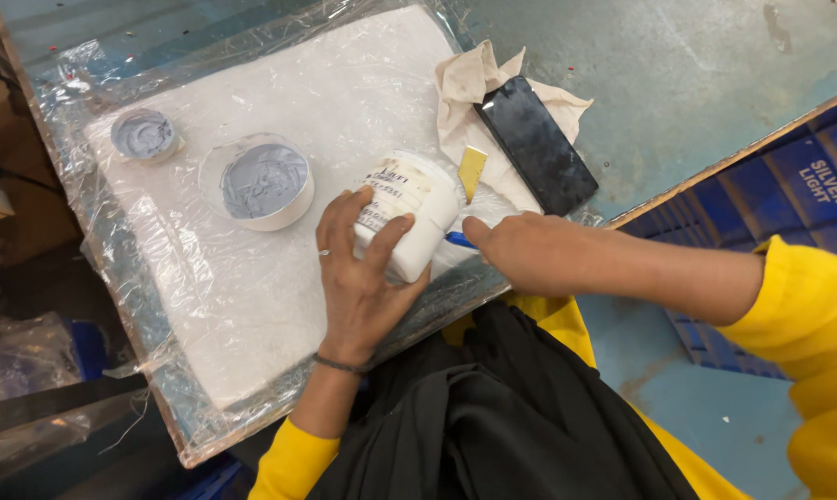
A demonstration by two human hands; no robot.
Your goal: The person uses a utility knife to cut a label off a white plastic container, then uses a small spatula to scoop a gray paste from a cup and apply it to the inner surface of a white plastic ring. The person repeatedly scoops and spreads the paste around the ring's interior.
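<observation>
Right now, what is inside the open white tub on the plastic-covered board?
The open white tub holds grey paste, smeared unevenly and reaching near the rim. The tub's bottom is covered by the paste, so its depth cannot be seen. No tool lies in it.

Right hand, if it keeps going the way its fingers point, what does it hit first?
The right hand points left toward the white jar that the left hand grips; it would likely meet the jar's side first, though a blue object shows between them.
</observation>
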